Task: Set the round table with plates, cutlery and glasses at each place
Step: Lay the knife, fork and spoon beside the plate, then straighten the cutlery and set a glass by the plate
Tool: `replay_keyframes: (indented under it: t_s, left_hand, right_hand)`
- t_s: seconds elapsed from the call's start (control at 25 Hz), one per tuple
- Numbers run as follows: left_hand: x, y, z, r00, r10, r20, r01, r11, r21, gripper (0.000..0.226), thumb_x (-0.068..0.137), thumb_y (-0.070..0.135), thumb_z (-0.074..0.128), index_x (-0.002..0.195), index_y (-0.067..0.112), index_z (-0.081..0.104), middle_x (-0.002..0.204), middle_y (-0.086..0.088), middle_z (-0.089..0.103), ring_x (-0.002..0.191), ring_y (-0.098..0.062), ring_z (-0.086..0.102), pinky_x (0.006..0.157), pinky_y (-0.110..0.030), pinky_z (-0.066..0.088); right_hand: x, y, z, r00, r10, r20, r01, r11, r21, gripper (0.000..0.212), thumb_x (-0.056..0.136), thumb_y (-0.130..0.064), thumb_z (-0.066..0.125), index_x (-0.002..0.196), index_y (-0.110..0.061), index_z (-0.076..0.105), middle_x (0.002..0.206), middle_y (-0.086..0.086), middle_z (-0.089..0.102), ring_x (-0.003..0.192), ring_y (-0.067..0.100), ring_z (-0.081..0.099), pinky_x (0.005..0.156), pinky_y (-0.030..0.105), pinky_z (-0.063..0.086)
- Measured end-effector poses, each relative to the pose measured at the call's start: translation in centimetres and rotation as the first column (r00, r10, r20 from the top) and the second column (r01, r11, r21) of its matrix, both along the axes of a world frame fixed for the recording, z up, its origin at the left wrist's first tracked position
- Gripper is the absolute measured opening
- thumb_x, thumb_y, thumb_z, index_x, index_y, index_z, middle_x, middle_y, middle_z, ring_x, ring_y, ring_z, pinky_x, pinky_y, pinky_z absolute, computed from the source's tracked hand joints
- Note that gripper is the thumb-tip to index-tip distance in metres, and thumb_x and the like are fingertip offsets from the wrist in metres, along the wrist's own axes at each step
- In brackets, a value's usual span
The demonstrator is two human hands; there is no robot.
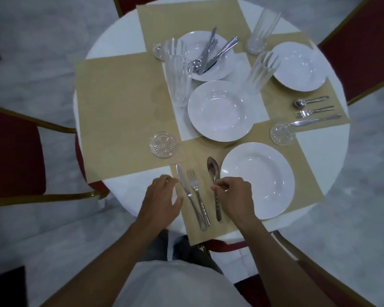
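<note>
On the near tan placemat (306, 171) lie a knife (187, 193), a fork (197, 196) and a spoon (213, 171) side by side, left of a white plate (257, 180). My right hand (233, 193) pinches the spoon's handle. My left hand (162, 196) hovers with relaxed fingers just left of the knife and holds nothing. A second plate (221, 110) sits in the table's middle. At the far side a plate (222, 63) carries several pieces of loose cutlery (208, 54).
The right place has a plate (299, 66), a spoon, a fork and a knife (315, 121). Several tall glasses (179, 78) stand mid-table; glass coasters (163, 144) lie around. Red chairs (11, 151) ring the white round table (111, 43).
</note>
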State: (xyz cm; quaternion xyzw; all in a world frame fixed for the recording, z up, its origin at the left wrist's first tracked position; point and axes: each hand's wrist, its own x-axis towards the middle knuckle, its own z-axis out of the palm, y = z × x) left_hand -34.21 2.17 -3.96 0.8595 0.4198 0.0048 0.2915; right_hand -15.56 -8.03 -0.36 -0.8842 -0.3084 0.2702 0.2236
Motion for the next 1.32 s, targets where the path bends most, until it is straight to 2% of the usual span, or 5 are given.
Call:
replay_keyframes:
  t_s: [0.2, 0.64, 0.8, 0.92, 1.32]
  left_hand:
    - [-1.5, -2.7, -2.2, 0.959, -0.119, -0.255, 0.117, 0.993, -0.022, 0.098, 0.084, 0.07, 0.052, 0.158, 0.021, 0.01, 0.166, 0.0, -0.004, 0.153, -0.024, -0.003, 0.123, -0.037, 0.005]
    - [-1.3, -2.5, -1.3, 0.931, -0.165, -0.327, 0.161, 0.986, -0.039, 0.098, 0.088, 0.069, 0.048, 0.159, 0.019, 0.001, 0.165, -0.003, -0.013, 0.152, -0.027, -0.011, 0.121, -0.039, 0.0]
    - [0.5, -1.4, 1.7, 0.934, -0.146, -0.327, 0.118, 0.988, -0.104, 0.069, 0.094, 0.047, 0.053, 0.152, 0.017, 0.03, 0.162, -0.008, 0.021, 0.149, -0.027, 0.02, 0.114, -0.035, 0.032]
    - [3.8, 1.0, 3.8, 0.978, -0.149, -0.148, 0.147, 0.989, -0.024, 0.022, 0.094, 0.033, 0.052, 0.105, 0.018, 0.063, 0.109, 0.0, 0.063, 0.107, -0.019, 0.058, 0.077, -0.029, 0.049]
    - [14.1, 4.8, 2.2, 0.878, -0.412, -0.242, 0.412, 0.91, -0.054, 0.039, 0.098, 0.018, 0.044, 0.135, 0.008, 0.052, 0.151, -0.006, 0.04, 0.138, -0.026, 0.039, 0.098, -0.045, 0.048]
  right_hand:
    - [-1.6, 0.0, -1.2, 0.999, 0.044, 0.004, -0.043, 0.988, -0.149, 0.011, 0.093, -0.027, 0.072, 0.095, -0.021, 0.081, 0.082, -0.002, 0.076, 0.062, 0.006, 0.062, 0.065, 0.023, 0.053]
    - [-3.0, 1.5, -2.6, 0.968, 0.193, 0.161, -0.128, 0.93, -0.343, 0.022, 0.099, -0.031, 0.061, 0.095, -0.014, 0.074, 0.083, 0.003, 0.072, 0.072, 0.019, 0.07, 0.066, 0.028, 0.056]
    - [-2.6, 1.2, -2.2, 0.971, 0.163, 0.173, -0.115, 0.958, -0.261, 0.025, 0.1, -0.024, 0.062, 0.078, -0.014, 0.067, 0.067, -0.002, 0.061, 0.054, 0.01, 0.055, 0.053, 0.018, 0.037]
    - [-1.2, 0.9, -1.4, 0.983, 0.08, 0.163, -0.068, 0.995, -0.079, 0.025, 0.097, -0.021, 0.066, 0.073, -0.015, 0.068, 0.063, -0.003, 0.062, 0.052, 0.005, 0.053, 0.052, 0.016, 0.039]
    - [8.6, 3.6, 0.5, 0.955, -0.291, 0.063, 0.271, 0.937, 0.221, 0.021, 0.096, -0.029, 0.063, 0.113, -0.021, 0.074, 0.078, -0.013, 0.067, 0.082, 0.012, 0.066, 0.089, 0.029, 0.048]
